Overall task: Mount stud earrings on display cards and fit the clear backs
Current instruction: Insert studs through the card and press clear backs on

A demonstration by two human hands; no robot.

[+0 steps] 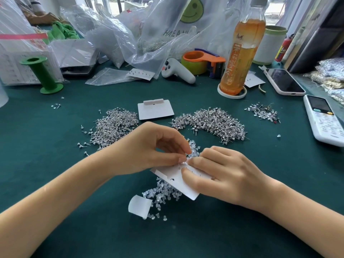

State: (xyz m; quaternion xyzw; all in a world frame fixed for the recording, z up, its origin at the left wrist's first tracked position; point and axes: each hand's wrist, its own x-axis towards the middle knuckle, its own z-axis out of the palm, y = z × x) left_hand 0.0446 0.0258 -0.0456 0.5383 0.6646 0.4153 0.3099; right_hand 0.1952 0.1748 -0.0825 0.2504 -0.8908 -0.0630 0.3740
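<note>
Mid-fitting right now. White cardboard display card (178,180) held tilted just above the green felt table (242,229), right over the loose heap of clear plastic earring backs (163,192). Right hand (221,175) gripping the card, thumb flat on its face, fingers curled over the top edge. Left hand (158,149) pinching at one of the thin metal posts sticking up through the card, fingertips closed tight (probably on a clear back, too tiny to confirm).

What could go wrong: posts look hair-thin, so pushing a back on crooked could bend one. Card only supported on one side, so pressing hard might crease it or pop a stud back out. Dropping a back means losing it among the rest of the heap.

Counts: two hands, one card in work, one more blank white card (155,110) lying flat further back, one small curled white card scrap (139,206) near the backs. Three piles of silver stud earrings: left pile (113,127), big middle pile (212,123), small right pile (263,112). Posts showing through the card: about four, can't tell exactly.
</note>
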